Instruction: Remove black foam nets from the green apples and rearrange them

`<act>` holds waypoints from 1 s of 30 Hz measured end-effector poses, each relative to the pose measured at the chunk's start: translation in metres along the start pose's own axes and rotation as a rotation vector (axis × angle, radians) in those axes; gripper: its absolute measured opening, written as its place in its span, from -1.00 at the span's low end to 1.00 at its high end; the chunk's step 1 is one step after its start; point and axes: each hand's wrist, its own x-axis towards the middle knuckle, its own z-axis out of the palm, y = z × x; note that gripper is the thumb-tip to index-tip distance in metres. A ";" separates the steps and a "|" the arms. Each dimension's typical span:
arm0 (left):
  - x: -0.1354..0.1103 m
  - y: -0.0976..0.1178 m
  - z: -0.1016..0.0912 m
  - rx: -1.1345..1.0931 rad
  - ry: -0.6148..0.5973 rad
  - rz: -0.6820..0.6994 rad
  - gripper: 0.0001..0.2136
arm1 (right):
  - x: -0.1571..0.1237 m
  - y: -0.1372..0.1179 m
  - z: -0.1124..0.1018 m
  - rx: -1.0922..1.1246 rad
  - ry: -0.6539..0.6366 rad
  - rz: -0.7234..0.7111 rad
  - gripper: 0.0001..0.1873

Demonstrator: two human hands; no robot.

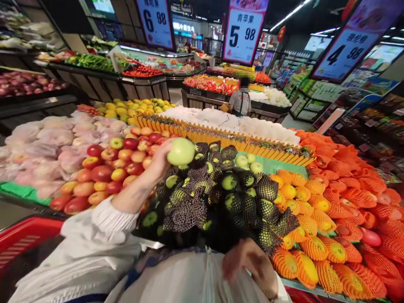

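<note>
My left hand is raised over the fruit stand and closed around a bare green apple. Below it lies a heap of green apples in black foam nets. My right hand is low at the stand's front edge, blurred, its fingers curled on the rim of a white plastic bag that hangs open in front of me. My left sleeve is white.
Red and yellow apples lie left of the green ones; oranges in orange nets lie right. A red shopping basket sits at lower left. A person stands behind the stand. Price signs hang overhead.
</note>
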 end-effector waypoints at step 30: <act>-0.223 -0.055 -0.120 -0.662 0.019 -0.806 -0.31 | 0.066 0.007 0.009 -0.613 0.922 -0.194 -0.58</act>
